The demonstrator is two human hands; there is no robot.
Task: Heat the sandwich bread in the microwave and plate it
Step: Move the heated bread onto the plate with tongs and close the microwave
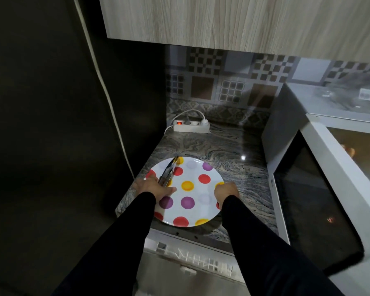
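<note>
A white plate (192,171) with red, yellow and purple dots lies on the marbled countertop (226,154). Metal tongs (169,169) rest across the plate's left side, tips pointing away from me. My left hand (153,185) lies on the tongs' handle end at the plate's left rim. At the plate's right rim my right hand (224,192) curls its fingers over the edge. A white microwave (320,167) stands to the right with its dark door closed. No bread is visible.
A white power strip (190,126) with a red lit switch sits at the back against the patterned tile wall. A dark tall surface (51,124) bounds the left. An upper cabinet (233,18) hangs overhead. An open drawer (190,259) shows below the counter edge.
</note>
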